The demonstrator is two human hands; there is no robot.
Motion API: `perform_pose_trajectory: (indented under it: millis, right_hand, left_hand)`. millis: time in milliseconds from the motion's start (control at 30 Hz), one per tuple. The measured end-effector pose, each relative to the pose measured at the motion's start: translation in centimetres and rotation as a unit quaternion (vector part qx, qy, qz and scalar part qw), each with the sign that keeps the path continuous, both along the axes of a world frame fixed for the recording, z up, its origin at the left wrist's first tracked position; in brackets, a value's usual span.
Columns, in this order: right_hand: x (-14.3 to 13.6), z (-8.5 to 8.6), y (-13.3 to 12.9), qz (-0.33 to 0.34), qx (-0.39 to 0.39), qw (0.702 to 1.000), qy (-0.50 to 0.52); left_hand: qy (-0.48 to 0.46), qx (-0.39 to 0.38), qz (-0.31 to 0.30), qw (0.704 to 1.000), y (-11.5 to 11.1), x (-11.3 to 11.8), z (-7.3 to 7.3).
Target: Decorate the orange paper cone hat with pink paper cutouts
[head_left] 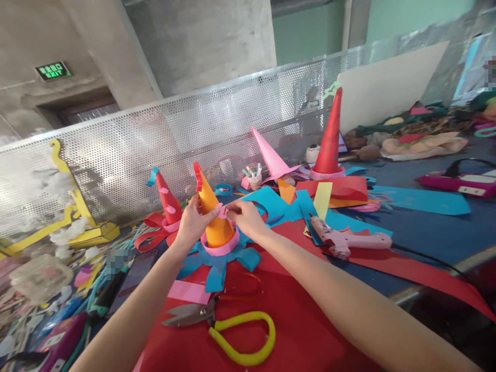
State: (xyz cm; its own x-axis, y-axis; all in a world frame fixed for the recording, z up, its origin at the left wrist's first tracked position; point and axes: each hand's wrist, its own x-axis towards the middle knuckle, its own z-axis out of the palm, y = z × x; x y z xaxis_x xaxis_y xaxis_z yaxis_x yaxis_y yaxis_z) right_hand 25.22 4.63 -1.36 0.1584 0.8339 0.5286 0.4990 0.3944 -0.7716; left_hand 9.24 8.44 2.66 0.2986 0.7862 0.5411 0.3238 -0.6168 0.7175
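Note:
An orange paper cone with a red frilled tip stands upright, a pink band round its base and blue paper loops spread beneath. My left hand is closed round the cone's left side, its thumb across the front. Against the cone's right side, my right hand pinches a small pink paper piece, which the left thumb also seems to touch. Closest to me, scissors with a yellow and a red handle lie with blades parted on red paper.
A pink glue gun with a black cord lies to the right. Behind stand a small red cone, a pink cone and a tall red cone. A perforated metal screen runs along the back. Scraps crowd the left.

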Motion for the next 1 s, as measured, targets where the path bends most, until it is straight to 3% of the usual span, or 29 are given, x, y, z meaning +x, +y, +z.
perform_pose_trajectory:
  millis: [300,567,800,1000]
  right_hand:
    - [0.3,0.4,0.0,-0.006,0.035,0.999,0.001]
    - [-0.2,1.5,-0.4,-0.015,0.082,0.996,-0.006]
    - [-0.4,0.8,0.0,-0.060,0.082,0.995,0.005]
    - [-0.8,0.3,-1.3,-0.077,0.095,0.992,-0.031]
  left_hand:
    - [-0.003,-0.008,-0.036,0.999,-0.3,-0.4,0.0]
    - [0.014,0.015,0.028,0.999,-0.7,0.0,0.2]
    - [0.010,0.027,0.045,0.999,-1.0,0.2,0.2]
    - [0.012,0.046,0.061,0.997,-0.6,0.1,-0.1]
